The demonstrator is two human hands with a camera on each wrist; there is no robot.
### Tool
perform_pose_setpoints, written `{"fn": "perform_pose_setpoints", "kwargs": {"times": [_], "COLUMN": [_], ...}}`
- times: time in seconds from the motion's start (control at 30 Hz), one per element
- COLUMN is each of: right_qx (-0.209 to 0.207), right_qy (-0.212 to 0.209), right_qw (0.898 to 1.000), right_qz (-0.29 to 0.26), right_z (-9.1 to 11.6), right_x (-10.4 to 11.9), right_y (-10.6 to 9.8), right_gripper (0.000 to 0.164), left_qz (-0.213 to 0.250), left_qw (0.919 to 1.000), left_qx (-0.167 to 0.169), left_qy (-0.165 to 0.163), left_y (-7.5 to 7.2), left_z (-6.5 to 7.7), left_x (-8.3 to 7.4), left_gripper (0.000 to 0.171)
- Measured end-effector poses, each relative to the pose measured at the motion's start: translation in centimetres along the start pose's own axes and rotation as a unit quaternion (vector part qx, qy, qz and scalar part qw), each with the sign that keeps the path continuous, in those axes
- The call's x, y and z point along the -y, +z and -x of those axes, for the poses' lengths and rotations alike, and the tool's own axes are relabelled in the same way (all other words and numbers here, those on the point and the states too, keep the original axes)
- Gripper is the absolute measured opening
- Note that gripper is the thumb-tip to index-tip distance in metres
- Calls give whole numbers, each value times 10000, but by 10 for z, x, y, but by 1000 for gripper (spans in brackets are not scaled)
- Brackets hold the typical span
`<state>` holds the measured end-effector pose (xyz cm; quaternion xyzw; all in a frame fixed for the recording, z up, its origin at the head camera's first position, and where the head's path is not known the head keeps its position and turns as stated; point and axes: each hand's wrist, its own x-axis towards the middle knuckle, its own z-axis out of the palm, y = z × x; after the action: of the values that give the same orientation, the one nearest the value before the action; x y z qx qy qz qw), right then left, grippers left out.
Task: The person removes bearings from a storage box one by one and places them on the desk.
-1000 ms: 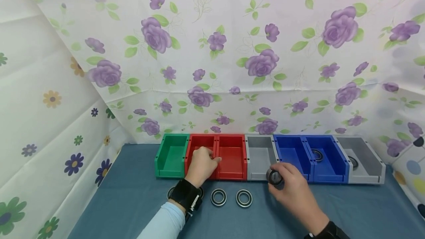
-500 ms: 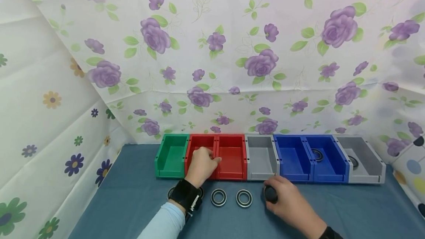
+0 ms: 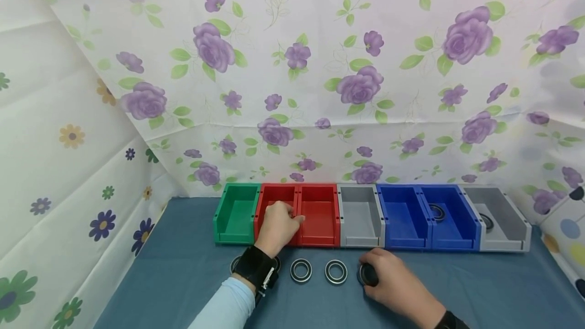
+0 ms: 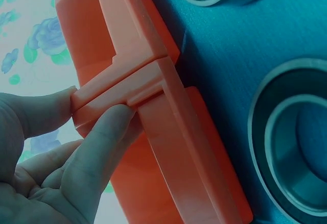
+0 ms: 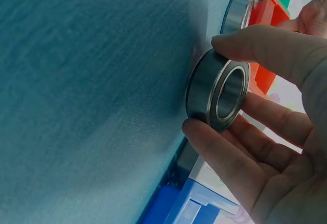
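Observation:
My left hand (image 3: 278, 225) is at the two red bins (image 3: 318, 216), with thumb and fingers pinching their adjoining walls. The left wrist view shows the thumb on one side of the red walls (image 4: 122, 88) and a finger on the other. My right hand (image 3: 395, 281) grips a ball bearing (image 5: 217, 91) by its rim at the tabletop, in front of the bins. In the head view the fingers cover part of that bearing (image 3: 367, 274). To its left lie a bearing (image 3: 335, 272) and another bearing (image 3: 300, 271).
Beside the red bins stand a green bin (image 3: 237, 212), a grey bin (image 3: 361, 215), blue bins (image 3: 404, 217) and another grey bin (image 3: 507, 217). One bearing (image 3: 437, 212) sits in a blue bin, one bearing (image 3: 487, 223) in the right grey bin. My left wrist partly hides more bearings.
My right hand has brought the bearing down and slightly left, from in front of the middle grey bin to the tabletop beside the other bearings. The left hand has stayed in place.

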<state>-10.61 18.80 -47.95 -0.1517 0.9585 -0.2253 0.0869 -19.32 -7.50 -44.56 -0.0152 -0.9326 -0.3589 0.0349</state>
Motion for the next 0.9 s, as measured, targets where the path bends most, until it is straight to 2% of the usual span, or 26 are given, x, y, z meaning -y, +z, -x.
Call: {"fn": "perform_pose_setpoints", "kwargs": {"times": [0.6, 0.9], "right_qx": [-96, -801], "right_qy": [-9, -131], "right_qw": [9998, 9949], "right_qz": [196, 595], "right_z": [-2, 0], "right_x": [-2, 2], "right_y": [4, -7], "right_gripper": [46, 40], "left_qz": [-63, -8], "left_qw": [9999, 9999], "left_qx": [-35, -34], "left_qy": [119, 135], "left_y": [1, 1], "left_z": [0, -1], "left_x": [2, 2], "left_gripper": [39, 36]}}
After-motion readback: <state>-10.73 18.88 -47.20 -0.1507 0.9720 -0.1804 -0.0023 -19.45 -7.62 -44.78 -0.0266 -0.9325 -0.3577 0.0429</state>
